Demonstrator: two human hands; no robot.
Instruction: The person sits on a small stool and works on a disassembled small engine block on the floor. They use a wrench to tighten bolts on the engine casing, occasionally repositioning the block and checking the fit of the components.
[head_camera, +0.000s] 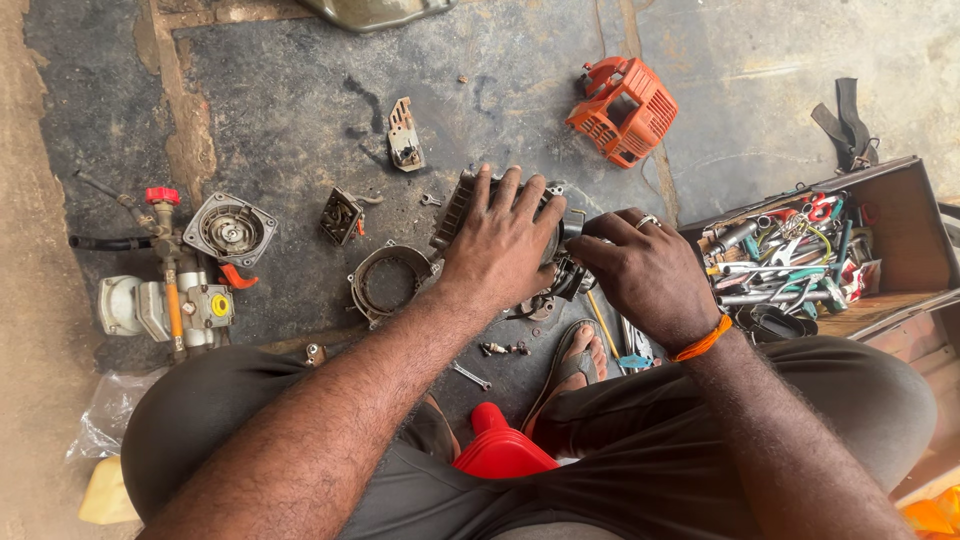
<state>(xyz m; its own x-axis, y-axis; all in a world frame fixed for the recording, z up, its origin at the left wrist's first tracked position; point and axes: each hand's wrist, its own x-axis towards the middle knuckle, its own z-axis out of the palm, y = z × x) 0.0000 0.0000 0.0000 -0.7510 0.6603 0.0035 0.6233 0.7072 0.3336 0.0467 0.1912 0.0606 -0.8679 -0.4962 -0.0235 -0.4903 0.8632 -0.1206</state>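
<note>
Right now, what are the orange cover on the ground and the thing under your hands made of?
The orange cover looks like moulded plastic: bright even colour, slotted vents, dull sheen. The engine block under the left hand looks like cast metal, grey with thin ribbed fins, probably aluminium, grimy. The right hand hides its other side.

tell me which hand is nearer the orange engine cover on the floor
Right. The right hand grips the engine block's side, just below the orange engine cover. The left hand lies flat on the block, farther to the cover's lower left.
</note>
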